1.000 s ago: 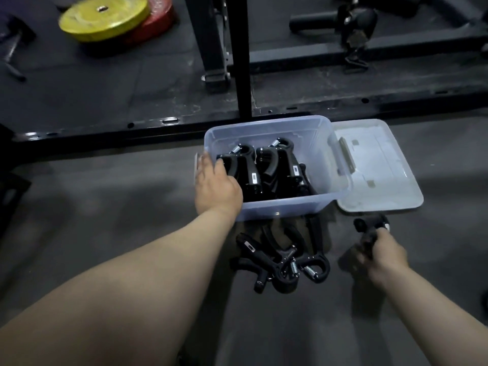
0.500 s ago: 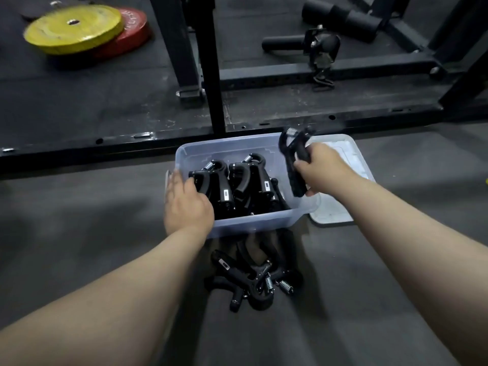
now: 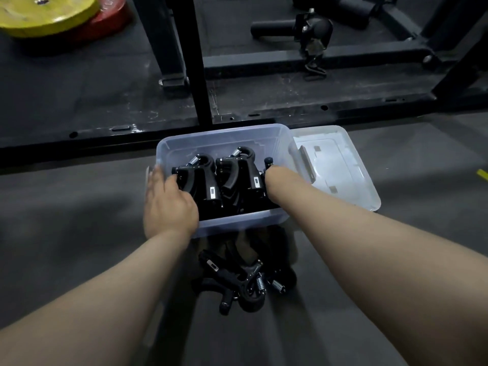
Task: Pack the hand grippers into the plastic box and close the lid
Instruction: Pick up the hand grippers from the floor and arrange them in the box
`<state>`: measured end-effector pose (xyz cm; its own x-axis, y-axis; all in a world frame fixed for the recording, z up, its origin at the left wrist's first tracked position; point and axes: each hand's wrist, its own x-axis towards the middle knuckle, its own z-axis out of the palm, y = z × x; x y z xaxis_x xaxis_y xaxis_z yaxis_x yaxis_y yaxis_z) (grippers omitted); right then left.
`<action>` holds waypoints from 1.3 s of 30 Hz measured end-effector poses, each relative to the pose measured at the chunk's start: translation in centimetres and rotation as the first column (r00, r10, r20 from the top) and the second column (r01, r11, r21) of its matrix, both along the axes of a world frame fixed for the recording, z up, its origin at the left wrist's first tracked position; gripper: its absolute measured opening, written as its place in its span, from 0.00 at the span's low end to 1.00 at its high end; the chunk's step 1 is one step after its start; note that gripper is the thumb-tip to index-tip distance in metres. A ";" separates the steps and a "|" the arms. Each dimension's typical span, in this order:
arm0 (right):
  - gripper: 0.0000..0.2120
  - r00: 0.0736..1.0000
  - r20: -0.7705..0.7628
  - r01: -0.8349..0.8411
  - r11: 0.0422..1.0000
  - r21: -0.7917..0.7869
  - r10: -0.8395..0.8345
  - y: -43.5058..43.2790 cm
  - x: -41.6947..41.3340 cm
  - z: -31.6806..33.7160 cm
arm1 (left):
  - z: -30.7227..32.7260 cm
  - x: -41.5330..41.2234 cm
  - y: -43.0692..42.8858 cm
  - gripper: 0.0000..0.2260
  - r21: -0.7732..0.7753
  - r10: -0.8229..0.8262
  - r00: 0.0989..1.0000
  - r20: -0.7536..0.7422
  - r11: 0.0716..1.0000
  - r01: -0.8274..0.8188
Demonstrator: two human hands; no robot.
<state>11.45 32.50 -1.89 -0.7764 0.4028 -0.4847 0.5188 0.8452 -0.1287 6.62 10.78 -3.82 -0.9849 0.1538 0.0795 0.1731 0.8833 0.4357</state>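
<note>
A clear plastic box (image 3: 224, 134) stands on the dark gym floor with several black hand grippers (image 3: 237, 180) packed upright inside. Its clear lid (image 3: 343, 165) lies flat on the floor, touching the box's right side. My left hand (image 3: 169, 204) rests on the box's near-left rim, its fingers straight against the leftmost gripper. My right hand (image 3: 280, 180) reaches down into the right end of the box and holds one more hand gripper (image 3: 268, 161); only the gripper's knob shows above the hand, and the fingers are hidden. A pile of loose hand grippers (image 3: 245, 281) lies on the floor just in front of the box.
A black rack base beam (image 3: 264, 118) runs across right behind the box, with an upright post (image 3: 195, 62) rising from it. A yellow weight plate (image 3: 45, 14) and a red weight plate (image 3: 113, 17) lie at the far left. A black roller attachment (image 3: 314, 27) sits at the far right.
My right hand picked a gripper up from the floor at the right, carried it over the box and has lowered it into the right end. My left hand stayed on the box.
</note>
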 end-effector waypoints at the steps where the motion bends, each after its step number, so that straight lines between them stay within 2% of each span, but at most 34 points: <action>1: 0.18 0.999 0.040 -0.017 1.000 -0.014 0.017 -0.2 0.0 -0.1 | 0.0 -0.1 0.0 0.18 0.005 -0.001 1.000 -0.003 1.000 0.001; 4: 0.17 0.996 0.083 -0.031 0.997 -0.067 0.036 0.1 -0.1 0.1 | 0.1 0.0 0.0 0.19 0.016 0.008 1.000 0.001 1.000 -0.008; 7: 0.15 0.998 0.009 0.067 0.989 -0.131 -0.067 1.2 0.1 -0.1 | 0.1 0.0 0.1 0.19 0.018 0.010 1.000 0.002 1.000 -0.010; 9: 0.14 0.996 -0.013 0.088 0.989 -0.118 -0.090 1.1 0.3 -0.5 | 0.1 0.1 0.1 0.19 0.018 0.011 1.000 0.007 1.000 -0.011; 11: 0.15 0.999 0.042 0.012 0.997 -0.081 -0.009 0.8 0.0 -0.6 | 0.2 0.1 0.1 0.19 0.017 0.012 1.000 0.009 1.000 -0.012; 13: 0.17 0.979 0.156 -0.114 0.988 -0.106 0.130 0.6 0.0 0.2 | 0.2 0.2 0.1 0.19 0.015 0.010 1.000 0.011 1.000 -0.010; 14: 0.14 0.956 0.220 -0.176 0.980 -0.090 0.192 0.7 0.0 0.7 | 0.2 0.1 0.1 0.19 0.014 0.009 1.000 0.010 1.000 -0.009; 15: 0.07 0.937 0.262 -0.225 0.973 -0.056 0.232 1.0 -0.1 1.1 | 0.2 0.1 0.1 0.19 0.014 0.010 1.000 0.011 1.000 -0.010; 16: 0.05 0.909 0.312 -0.286 0.958 -0.016 0.277 1.2 -0.2 2.0 | 0.2 0.1 0.2 0.19 0.014 0.012 1.000 0.013 1.000 -0.012; 17: 0.08 0.900 0.324 -0.318 0.948 0.031 0.291 1.4 -0.4 2.6 | 0.2 0.1 0.2 0.19 0.014 0.012 1.000 0.015 1.000 -0.012; 19: 0.03 0.906 0.290 -0.339 0.939 0.063 0.308 1.3 -0.7 3.5 | 0.2 0.1 0.2 0.19 0.015 0.013 1.000 0.012 1.000 -0.013; 21: 0.11 0.916 0.261 -0.333 0.940 0.068 0.306 1.5 -1.2 3.2 | 0.2 0.1 0.2 0.19 0.017 0.017 1.000 0.008 1.000 -0.017; 25: 0.11 0.960 0.080 -0.277 0.953 0.121 0.269 2.3 -0.8 2.3 | 0.2 0.2 0.2 0.18 0.012 0.018 1.000 0.005 1.000 -0.018; 26: 0.10 0.960 0.080 -0.275 0.953 0.128 0.267 2.3 -0.6 2.1 | 0.2 0.2 0.2 0.18 0.012 0.023 1.000 0.008 1.000 -0.023; 30: 0.09 0.934 0.181 -0.333 0.934 0.132 0.308 1.7 -0.2 1.6 | 0.3 0.2 0.2 0.19 0.012 0.025 1.000 0.008 1.000 -0.025; 32: 0.08 0.937 0.197 -0.312 0.946 0.091 0.290 1.6 -0.5 1.6 | 0.3 0.2 0.2 0.19 0.015 0.017 1.000 0.009 1.000 -0.017; 35: 0.12 0.945 0.198 -0.279 0.958 0.072 0.260 1.7 -0.7 1.6 | 0.4 0.3 0.2 0.19 0.017 0.018 1.000 0.010 1.000 -0.018; 39: 0.19 0.915 0.321 -0.267 0.963 0.028 0.244 1.1 -0.3 1.2 | 0.4 0.3 0.2 0.20 0.016 0.018 1.000 0.011 1.000 -0.018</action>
<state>11.13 33.63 -0.70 -0.6714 0.2521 -0.6969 0.2879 0.9552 0.0682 6.90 10.99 -3.41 -0.9883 0.1345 0.0712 0.1522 0.8790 0.4519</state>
